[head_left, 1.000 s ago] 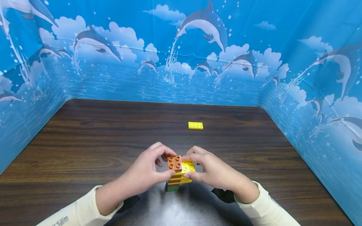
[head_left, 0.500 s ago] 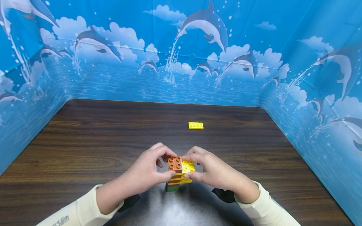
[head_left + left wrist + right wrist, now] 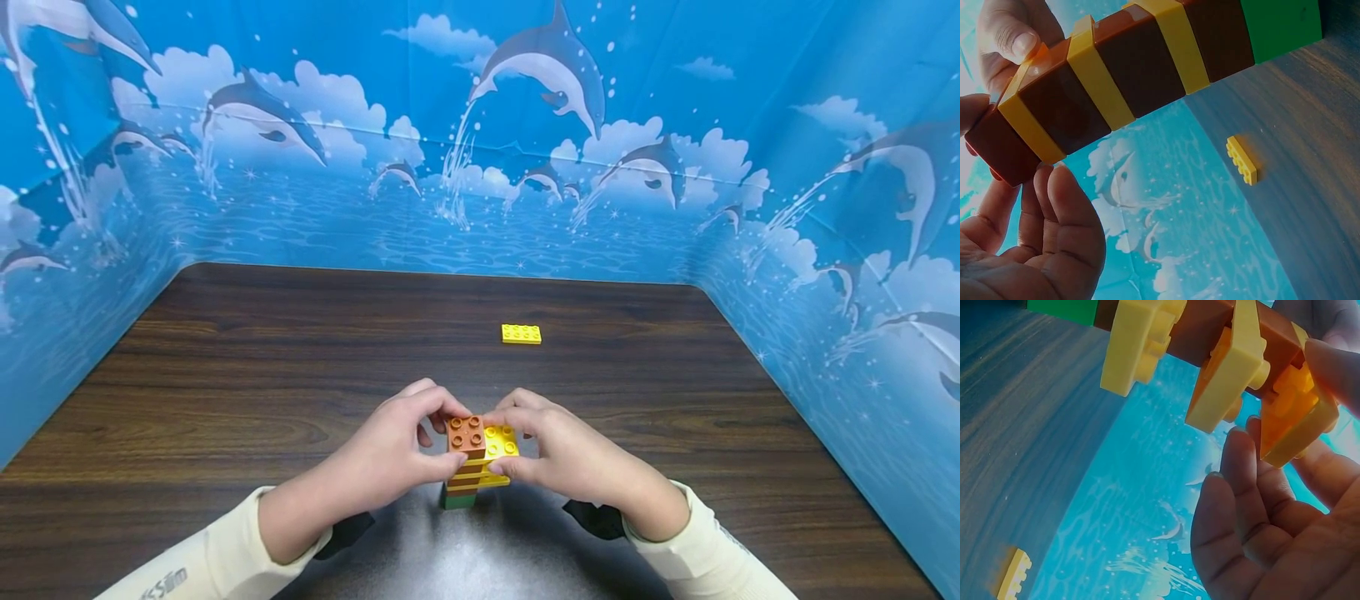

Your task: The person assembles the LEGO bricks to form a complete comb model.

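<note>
A tall stack of toy building bricks stands upright near the front of the table, with a green brick (image 3: 460,501) at its foot. Brown bricks (image 3: 1139,59) alternate above it with three yellow plates, which jut out to one side like steps in the right wrist view. My left hand (image 3: 405,437) pinches the top brown brick (image 3: 467,438) between thumb and fingers. From the other side my right hand (image 3: 555,442) grips the jutting end of the uppermost yellow plate (image 3: 501,442), thumb in front and fingers behind.
A loose yellow plate (image 3: 521,334) with studs up lies farther back on the dark wooden table (image 3: 300,350). Behind and at both sides hangs a blue curtain (image 3: 337,217) printed with dolphins.
Both hands keep their grip on the stack, and the stack stays in place. The whole view has shifted very slightly.
</note>
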Action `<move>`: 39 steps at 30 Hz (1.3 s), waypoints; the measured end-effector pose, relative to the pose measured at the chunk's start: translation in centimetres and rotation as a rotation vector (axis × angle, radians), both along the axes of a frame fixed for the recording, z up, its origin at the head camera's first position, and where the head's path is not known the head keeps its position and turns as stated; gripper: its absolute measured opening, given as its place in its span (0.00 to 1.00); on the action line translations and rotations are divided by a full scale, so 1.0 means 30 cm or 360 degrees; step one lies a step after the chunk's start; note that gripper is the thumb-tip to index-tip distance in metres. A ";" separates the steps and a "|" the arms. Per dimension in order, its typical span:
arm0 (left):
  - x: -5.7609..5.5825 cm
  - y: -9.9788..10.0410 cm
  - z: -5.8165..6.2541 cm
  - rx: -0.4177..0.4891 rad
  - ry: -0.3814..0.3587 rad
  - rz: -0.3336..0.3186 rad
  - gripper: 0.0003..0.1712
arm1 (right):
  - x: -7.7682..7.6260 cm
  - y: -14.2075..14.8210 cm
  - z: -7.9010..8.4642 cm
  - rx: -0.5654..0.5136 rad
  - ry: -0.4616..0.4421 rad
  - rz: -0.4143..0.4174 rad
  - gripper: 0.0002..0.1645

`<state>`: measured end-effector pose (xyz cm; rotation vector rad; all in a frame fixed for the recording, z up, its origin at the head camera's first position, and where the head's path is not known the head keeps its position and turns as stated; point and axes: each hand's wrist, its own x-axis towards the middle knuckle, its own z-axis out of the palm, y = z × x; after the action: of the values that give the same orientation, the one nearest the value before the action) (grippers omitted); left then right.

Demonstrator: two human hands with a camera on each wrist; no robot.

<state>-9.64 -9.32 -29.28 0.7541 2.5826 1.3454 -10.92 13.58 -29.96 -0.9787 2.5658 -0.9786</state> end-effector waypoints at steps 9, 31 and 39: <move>0.000 -0.002 -0.004 0.0058 -0.0073 0.0001 0.17 | 0.009 -0.002 -0.003 -0.0182 0.0106 0.0050 0.26; -0.002 -0.006 -0.025 0.0214 -0.0207 0.0067 0.17 | 0.006 -0.024 0.008 -0.0283 0.0076 0.0030 0.15; -0.007 -0.011 -0.037 0.0308 -0.0285 0.0035 0.18 | -0.001 -0.025 0.004 -0.0321 0.0066 0.0073 0.13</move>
<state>-9.85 -9.67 -30.38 0.6015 2.3549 1.6075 -10.94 12.81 -29.84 -1.1142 2.5024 -1.2360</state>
